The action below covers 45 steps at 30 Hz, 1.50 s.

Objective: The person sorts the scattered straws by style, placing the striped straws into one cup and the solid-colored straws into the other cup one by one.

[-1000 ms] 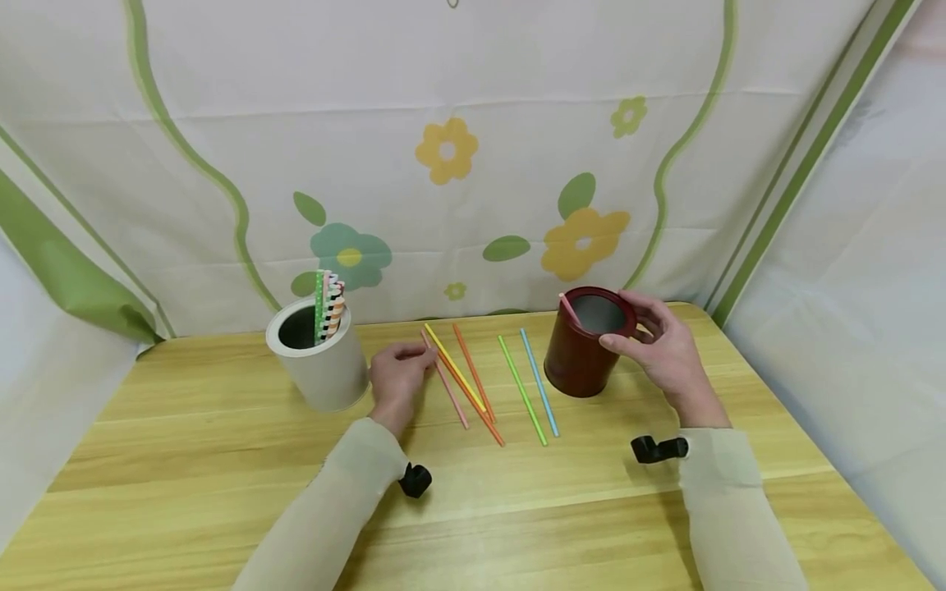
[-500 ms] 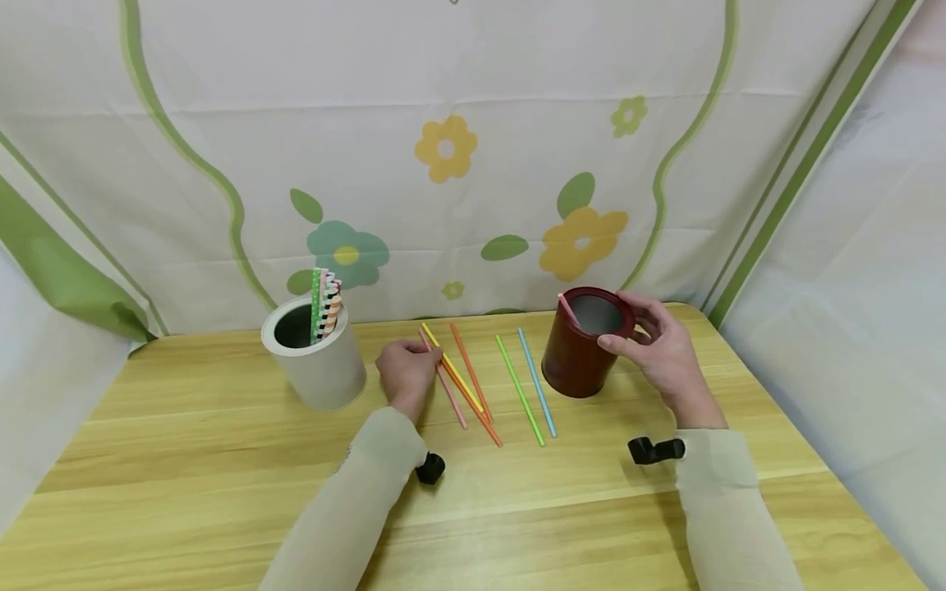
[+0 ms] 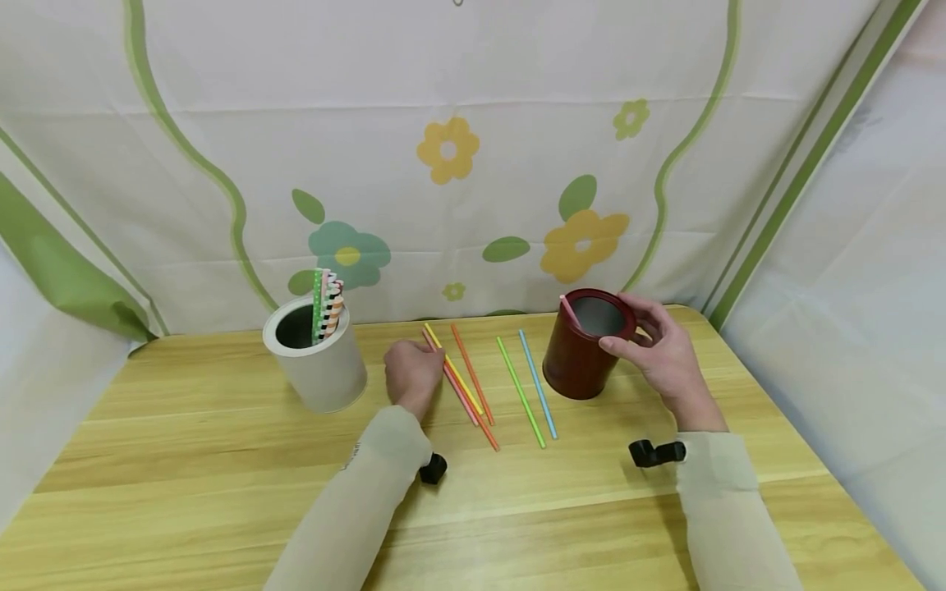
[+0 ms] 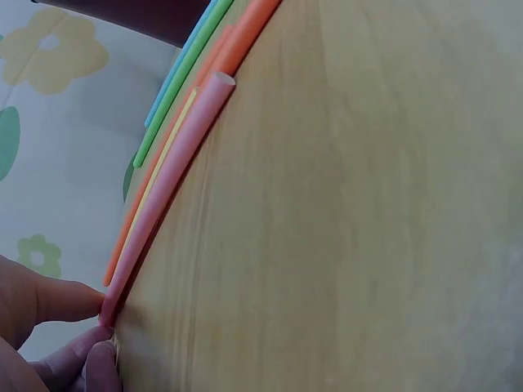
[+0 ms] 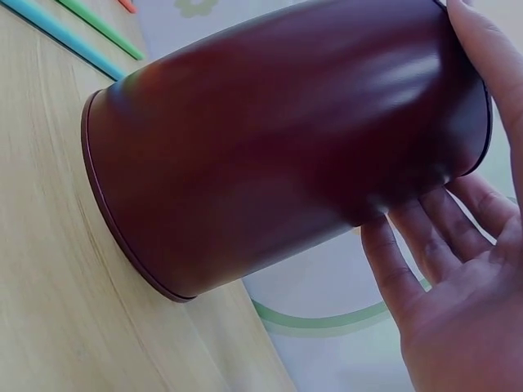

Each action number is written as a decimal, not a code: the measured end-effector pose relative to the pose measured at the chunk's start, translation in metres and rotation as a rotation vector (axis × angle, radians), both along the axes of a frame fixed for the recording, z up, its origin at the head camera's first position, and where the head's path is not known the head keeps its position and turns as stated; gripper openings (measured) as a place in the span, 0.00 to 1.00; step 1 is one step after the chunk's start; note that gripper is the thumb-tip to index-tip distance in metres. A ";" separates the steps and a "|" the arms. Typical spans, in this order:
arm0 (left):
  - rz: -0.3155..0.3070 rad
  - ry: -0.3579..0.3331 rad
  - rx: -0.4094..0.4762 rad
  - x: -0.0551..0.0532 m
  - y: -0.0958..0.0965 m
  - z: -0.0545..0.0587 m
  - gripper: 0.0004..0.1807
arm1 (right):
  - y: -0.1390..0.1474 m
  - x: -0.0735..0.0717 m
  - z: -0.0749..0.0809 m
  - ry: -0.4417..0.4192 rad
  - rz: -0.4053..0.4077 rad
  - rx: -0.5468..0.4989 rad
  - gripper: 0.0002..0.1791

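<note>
My left hand (image 3: 412,373) is at the far end of a pink straw (image 4: 172,167) on the table. In the left wrist view the thumb and a finger pinch its tip. The straw lies over or against an orange straw (image 3: 488,435); a yellow straw (image 3: 470,394) and another orange straw (image 3: 473,373) lie just right of it. My right hand (image 3: 661,357) grips a dark red can (image 3: 580,361) by its upper right side, thumb near the rim, fingers behind. One pink straw (image 3: 569,310) leans inside the can, which stands upright.
A white can (image 3: 321,373) with several patterned straws (image 3: 325,308) stands left of my left hand. A green straw (image 3: 520,390) and a blue straw (image 3: 538,384) lie side by side left of the red can. Flowered cloth (image 3: 447,230) hangs behind the wooden table (image 3: 185,460).
My left hand has shifted slightly right and taken hold of the pink straw. That straw's near end has moved right, towards the orange one. The right hand and red can have stayed in place.
</note>
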<state>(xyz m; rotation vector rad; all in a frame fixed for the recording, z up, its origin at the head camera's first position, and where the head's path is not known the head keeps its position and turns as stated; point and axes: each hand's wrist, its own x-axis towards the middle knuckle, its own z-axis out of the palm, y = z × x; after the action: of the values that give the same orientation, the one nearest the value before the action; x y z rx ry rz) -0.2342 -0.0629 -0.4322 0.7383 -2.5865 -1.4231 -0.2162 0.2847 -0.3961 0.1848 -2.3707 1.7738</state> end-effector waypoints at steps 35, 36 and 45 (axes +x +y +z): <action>0.073 0.113 0.472 0.006 -0.020 -0.001 0.11 | 0.001 0.000 0.000 -0.005 -0.006 0.026 0.42; 0.075 0.126 0.516 0.006 -0.021 0.000 0.12 | 0.001 0.000 0.000 -0.004 -0.007 0.026 0.42; 0.085 0.218 0.714 0.008 -0.024 0.008 0.15 | 0.001 0.000 0.000 0.005 -0.007 0.023 0.41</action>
<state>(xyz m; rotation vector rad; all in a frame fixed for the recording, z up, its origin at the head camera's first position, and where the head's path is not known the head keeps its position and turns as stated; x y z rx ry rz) -0.2257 -0.0866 -0.4246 0.6850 -1.8388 -2.2681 -0.2158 0.2856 -0.3965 0.1829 -2.3867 1.7415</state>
